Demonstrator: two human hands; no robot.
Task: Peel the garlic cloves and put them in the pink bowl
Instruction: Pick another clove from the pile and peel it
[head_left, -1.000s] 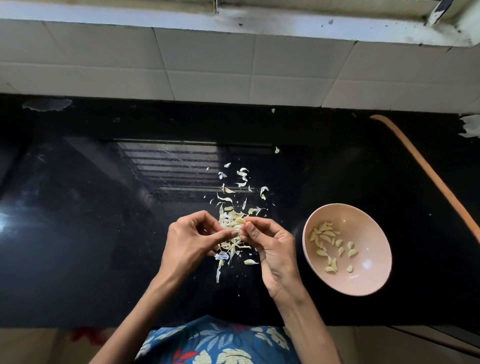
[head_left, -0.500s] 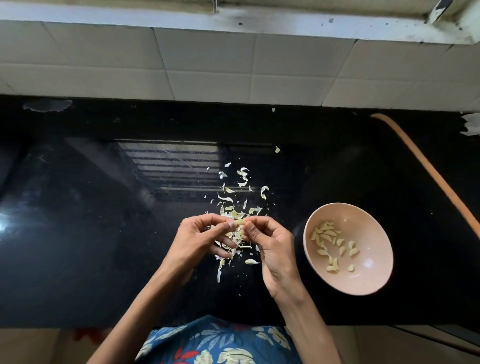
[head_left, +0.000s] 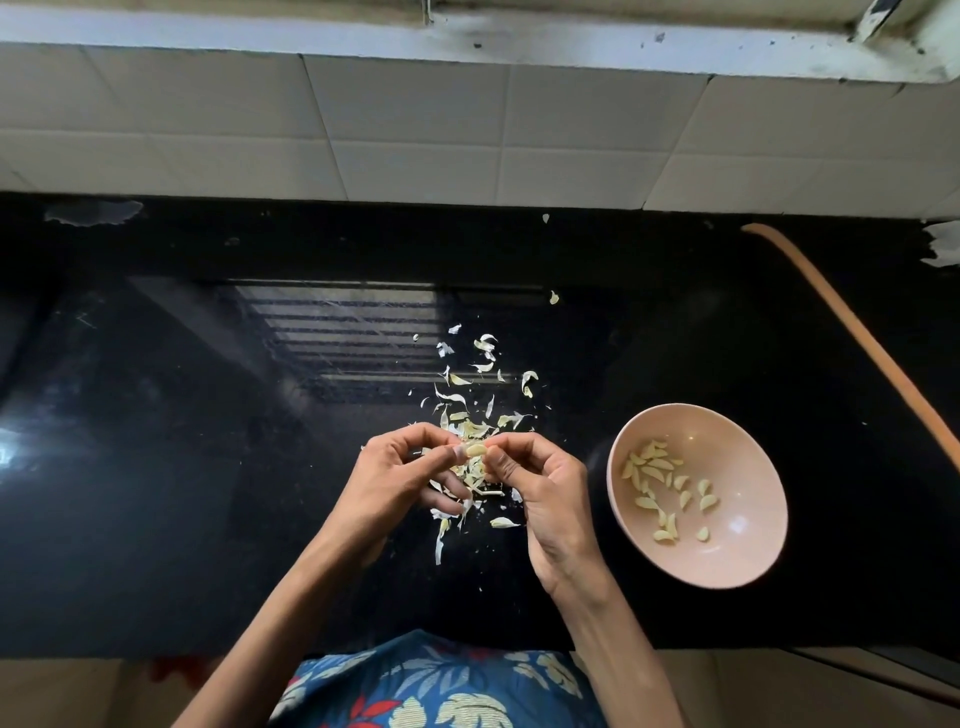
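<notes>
The garlic clove (head_left: 475, 449) shows only as a sliver between the left hand (head_left: 395, 478) and right hand (head_left: 545, 483). Whether skin is on it is too small to tell. Both hands cover part of the peel scraps (head_left: 467, 430).

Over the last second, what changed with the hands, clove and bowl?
The left hand and right hand shifted slightly away from the body, still pinching one garlic clove between them; more of it shows now. Nothing let go. The pink bowl, its peeled cloves and the peel scraps stayed put.
</notes>
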